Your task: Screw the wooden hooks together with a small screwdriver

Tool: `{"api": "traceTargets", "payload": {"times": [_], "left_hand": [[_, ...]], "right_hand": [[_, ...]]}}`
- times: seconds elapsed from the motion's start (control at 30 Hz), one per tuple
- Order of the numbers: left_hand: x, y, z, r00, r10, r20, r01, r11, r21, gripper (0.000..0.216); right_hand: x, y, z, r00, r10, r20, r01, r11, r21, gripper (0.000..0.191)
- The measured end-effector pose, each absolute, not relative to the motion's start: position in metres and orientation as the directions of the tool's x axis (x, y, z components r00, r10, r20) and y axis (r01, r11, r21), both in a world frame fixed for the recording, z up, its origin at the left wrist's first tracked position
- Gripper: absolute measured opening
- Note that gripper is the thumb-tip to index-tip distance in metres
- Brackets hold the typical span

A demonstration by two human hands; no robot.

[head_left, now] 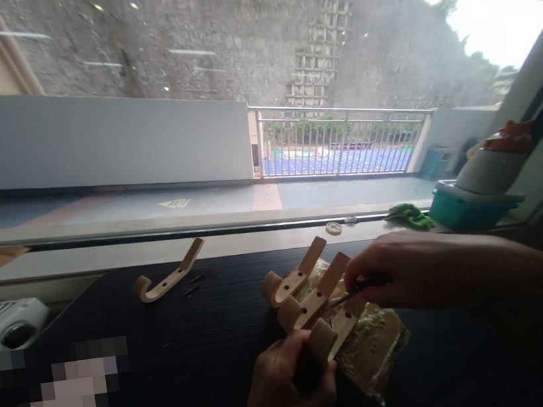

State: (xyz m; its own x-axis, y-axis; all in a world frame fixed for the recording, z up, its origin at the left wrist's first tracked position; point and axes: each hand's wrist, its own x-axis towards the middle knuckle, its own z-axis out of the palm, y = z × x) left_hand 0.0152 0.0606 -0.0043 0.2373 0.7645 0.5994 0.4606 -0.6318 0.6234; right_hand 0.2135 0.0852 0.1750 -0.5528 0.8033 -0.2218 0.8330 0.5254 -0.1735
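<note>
My left hand has its thumb and fingers closed round the curled end of the nearest wooden hook. In my right hand is a screwdriver, its thin shaft slanting down left toward that hook's small screw near the curl. Whether the tip touches the screw I cannot tell. Two more wooden hooks, the middle one and the far one, lie beside it in a row, each with dark holes. Under them is a brown packet in clear plastic.
A separate wooden hook lies on the dark table at left, beside loose screws. On the sill are a tape roll, a green cloth and a teal box. A white device stands at left.
</note>
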Motion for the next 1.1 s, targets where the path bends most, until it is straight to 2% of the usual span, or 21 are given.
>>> {"api": "traceTargets", "payload": {"times": [0.23,0.53,0.87,1.1], "left_hand": [[0.019,0.059,-0.003,0.161,0.761,0.629,0.455,-0.622,0.637,0.011],[0.019,0.059,-0.004,0.163,0.757,0.633,0.466,-0.624,0.627,0.011],[0.014,0.062,-0.007,0.257,0.720,0.645,0.449,-0.679,0.580,0.019],[0.015,0.061,-0.008,0.227,0.756,0.614,0.464,-0.638,0.614,0.017]], "right_hand": [[0.204,0.086,0.174,-0.574,0.789,-0.220,0.818,0.565,-0.107,0.019],[0.203,0.086,0.172,-0.580,0.777,-0.244,0.815,0.557,-0.162,0.019],[0.203,0.086,0.171,-0.579,0.779,-0.240,0.815,0.562,-0.141,0.018],[0.203,0.082,0.174,-0.583,0.776,-0.240,0.812,0.563,-0.150,0.020]]}}
